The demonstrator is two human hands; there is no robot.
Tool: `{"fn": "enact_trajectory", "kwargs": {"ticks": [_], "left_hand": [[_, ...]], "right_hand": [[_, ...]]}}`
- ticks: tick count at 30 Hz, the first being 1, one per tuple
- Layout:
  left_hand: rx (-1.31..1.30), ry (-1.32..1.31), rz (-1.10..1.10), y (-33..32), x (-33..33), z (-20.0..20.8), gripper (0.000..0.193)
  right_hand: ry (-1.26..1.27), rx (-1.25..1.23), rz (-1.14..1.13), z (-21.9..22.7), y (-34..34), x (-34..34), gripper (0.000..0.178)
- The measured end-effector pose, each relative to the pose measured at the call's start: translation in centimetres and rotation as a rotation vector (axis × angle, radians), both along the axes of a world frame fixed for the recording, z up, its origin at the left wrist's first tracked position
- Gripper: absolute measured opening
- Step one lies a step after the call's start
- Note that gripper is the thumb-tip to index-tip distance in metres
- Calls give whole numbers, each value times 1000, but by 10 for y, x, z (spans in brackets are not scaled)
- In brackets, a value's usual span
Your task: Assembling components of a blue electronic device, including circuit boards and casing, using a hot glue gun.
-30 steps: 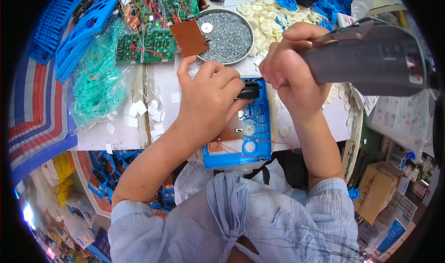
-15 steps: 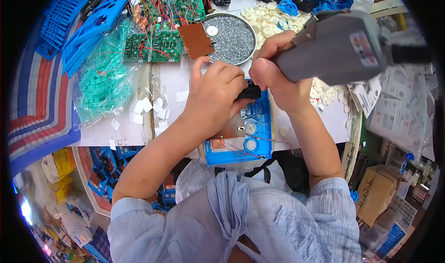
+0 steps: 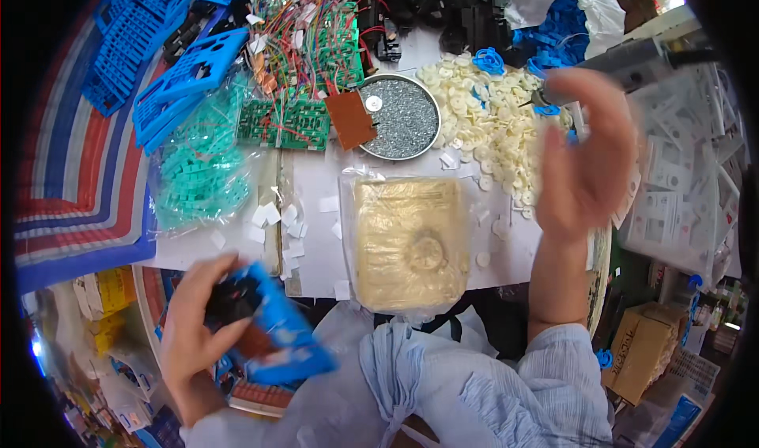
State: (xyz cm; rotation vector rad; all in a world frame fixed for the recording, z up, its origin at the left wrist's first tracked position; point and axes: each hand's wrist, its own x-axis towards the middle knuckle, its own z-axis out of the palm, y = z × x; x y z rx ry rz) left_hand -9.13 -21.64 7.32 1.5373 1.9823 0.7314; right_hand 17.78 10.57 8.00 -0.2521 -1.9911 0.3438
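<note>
My left hand (image 3: 194, 321) is closed round a blue plastic housing (image 3: 304, 345), tilted and smeared by motion, at the lower left off the table's front edge. A black part (image 3: 234, 299) sits in the housing beside my fingers. My right hand (image 3: 585, 171), also blurred, is raised at the right with fingers apart and nothing visible in it. Just beyond it is the grey power screwdriver (image 3: 632, 65), partly hidden by my fingers. A yellowish block wrapped in clear plastic (image 3: 379, 242) lies on the table in front of me.
Behind the block stands a round tray (image 3: 437, 124) of small screws, with a brown board (image 3: 348, 122) over its rim. Cream plastic discs (image 3: 494, 124) spread to its right. Wired green circuit boards (image 3: 285, 124), a bag of teal parts (image 3: 202, 167) and blue panels (image 3: 186, 77) lie left.
My left hand has carried the blue housing from the middle to the lower left, uncovering the wrapped block. My right hand has let go of the screwdriver, which is now farther back right.
</note>
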Motion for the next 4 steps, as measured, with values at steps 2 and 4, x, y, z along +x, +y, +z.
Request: {"fn": "enact_trajectory", "kwargs": {"ticks": [2, 4], "left_hand": [[-284, 46, -84, -52, -32, -25, 72], [-749, -31, -60, -101, -67, -69, 71]], "right_hand": [[-228, -315, -18, -35, 27, -24, 28], [-573, -432, -167, -68, 77, -32, 27]]}}
